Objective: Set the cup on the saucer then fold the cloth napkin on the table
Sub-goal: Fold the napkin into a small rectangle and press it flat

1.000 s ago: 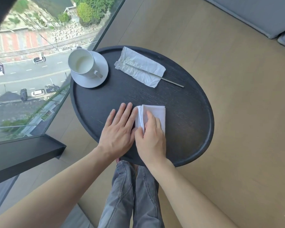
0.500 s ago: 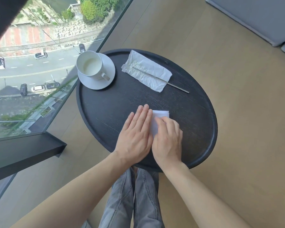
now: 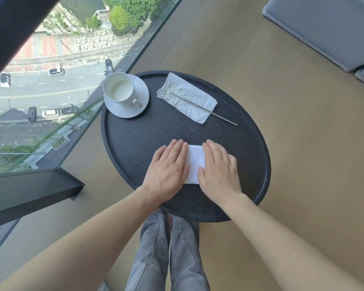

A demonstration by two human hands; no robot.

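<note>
Legs: grey jeans (image 3: pixel 166 255) at the near edge of the view, partly under the table's near rim.
Left hand: the left hand (image 3: pixel 168 169) lies flat, palm down, fingers straight and pressed together, on the left part of the cloth napkin; it grips nothing.
Right hand: the right hand (image 3: pixel 219 169) lies flat, palm down, fingers straight and close together, on the right part of the cloth napkin; it grips nothing.
Cloth napkin: the white cloth napkin (image 3: pixel 194 162) sits folded small on the near half of the table, only a strip of it showing between the two hands.
Table: a round black table (image 3: pixel 135 143) with a low raised rim, standing on a pale wooden floor (image 3: pixel 303 143) beside a floor-level glass pane.
Paper wrapper: a crumpled white paper wrapper (image 3: pixel 187 99) on the far right part of the table, well apart from the napkin.
Metal stick: a thin metal stick (image 3: pixel 204 109) lies slantwise across the wrapper, its end reaching onto bare table.
Cup: a white cup (image 3: pixel 119 89) stands upright on the saucer, handle toward the table's middle, with a pale liquid inside.
Saucer: a white saucer (image 3: pixel 141 97) at the far left edge of the table, beside the glass.
Beyond: a street with cars (image 3: pixel 51 91) far below through the glass; grey cushions (image 3: pixel 324 28) at the far right.
</note>
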